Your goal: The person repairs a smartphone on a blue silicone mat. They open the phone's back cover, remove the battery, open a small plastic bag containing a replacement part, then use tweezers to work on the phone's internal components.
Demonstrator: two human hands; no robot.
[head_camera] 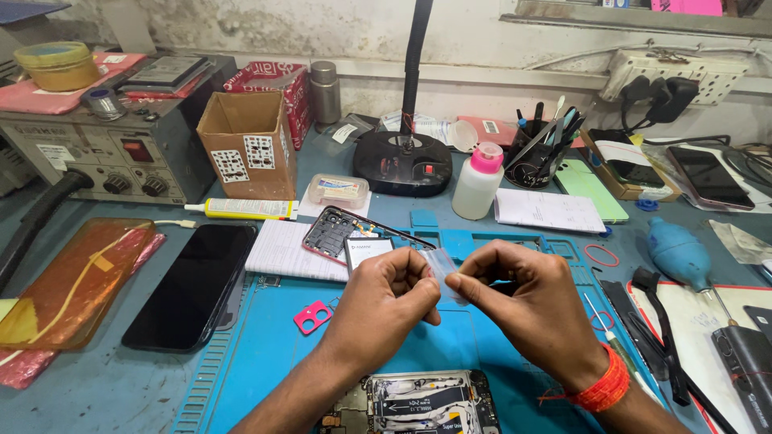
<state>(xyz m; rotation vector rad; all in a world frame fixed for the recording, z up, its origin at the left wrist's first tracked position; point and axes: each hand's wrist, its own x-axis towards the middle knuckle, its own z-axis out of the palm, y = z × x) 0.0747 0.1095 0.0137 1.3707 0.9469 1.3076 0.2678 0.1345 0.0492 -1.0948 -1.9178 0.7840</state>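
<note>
Nearest me an opened phone on the blue mat, above it my left hand and right hand, each grip pinching a clear film strip, farther a phone frame, cardboard box on the desk

Bare blue mat lies open left of the hands; an opened phone blocks below.
</note>
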